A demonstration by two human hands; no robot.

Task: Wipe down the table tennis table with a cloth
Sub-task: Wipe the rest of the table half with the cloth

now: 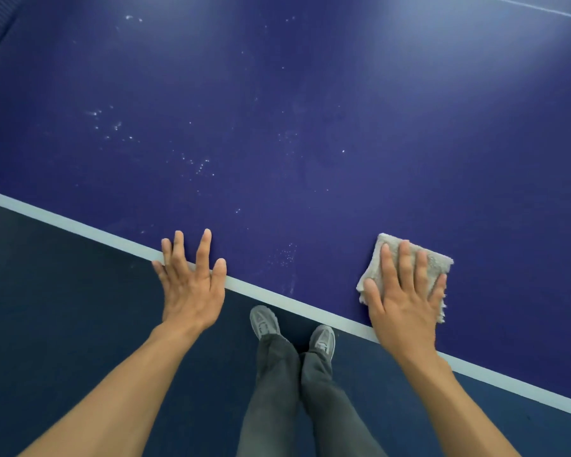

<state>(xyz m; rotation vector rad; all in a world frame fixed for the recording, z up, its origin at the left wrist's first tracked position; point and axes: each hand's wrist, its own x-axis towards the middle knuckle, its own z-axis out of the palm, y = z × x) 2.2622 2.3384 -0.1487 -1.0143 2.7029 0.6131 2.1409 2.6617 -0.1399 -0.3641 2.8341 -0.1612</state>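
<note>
The blue table tennis table (pixel 310 110) fills the upper part of the head view, with a white line along its near edge (pixel 80 224). Small white specks and smudges dot its surface. My right hand (pixel 404 298) lies flat with spread fingers on a folded grey-white cloth (pixel 439 260), pressing it onto the table just inside the near edge. My left hand (pixel 190 282) is open with fingers spread; its fingertips reach over the white edge line and it holds nothing.
Dark blue floor (pixel 63 308) lies below the table's edge. My legs in grey trousers and grey shoes (pixel 264 321) stand close to the edge between my arms. A thin white line (pixel 541 8) crosses the table at the far right.
</note>
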